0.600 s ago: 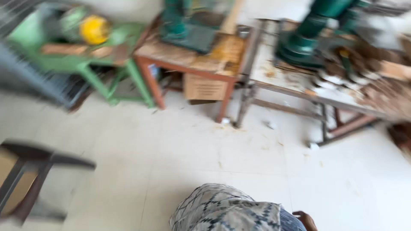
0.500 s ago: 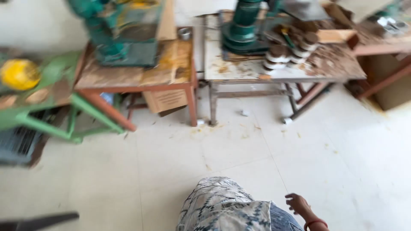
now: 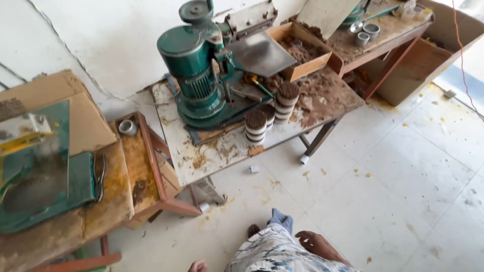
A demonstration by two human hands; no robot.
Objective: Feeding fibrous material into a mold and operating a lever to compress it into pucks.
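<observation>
Stacked metal cups (image 3: pixel 256 126) packed with brown material stand on a dirty white counter (image 3: pixel 212 153), just in front of a green motor-driven press machine (image 3: pixel 199 75). Three stacks show: one at the front, one just behind it (image 3: pixel 267 113), and a taller one (image 3: pixel 288 98) to the right.

The person stands on the pale tiled floor (image 3: pixel 393 191), well apart from that counter. Their right hand (image 3: pixel 318 244) hangs low beside a patterned garment, empty, fingers loosely spread and slightly curled. Only a knuckle edge of the left hand (image 3: pixel 198 265) shows at the bottom border, so I cannot tell how its fingers are held.

Counted: one green machine on the white counter; one open wooden box (image 3: pixel 302 50) of brown material behind the stacks; one lone metal cup (image 3: pixel 127 127) on the orange-stained wooden counter (image 3: pixel 136 171) to the left; at least three empty metal cups (image 3: pixel 367 32) on the far counter at upper right; one pair of pliers (image 3: pixel 100 174) at the left.

Judged risks: the stacks stand near the counter's front edge, so a bump against the counter could topple them and spill their fill. Crumbs of brown material scattered on the floor could make footing slippery. A small loose block (image 3: pixel 254 169) lying under the counter's edge could be trodden on.
</observation>
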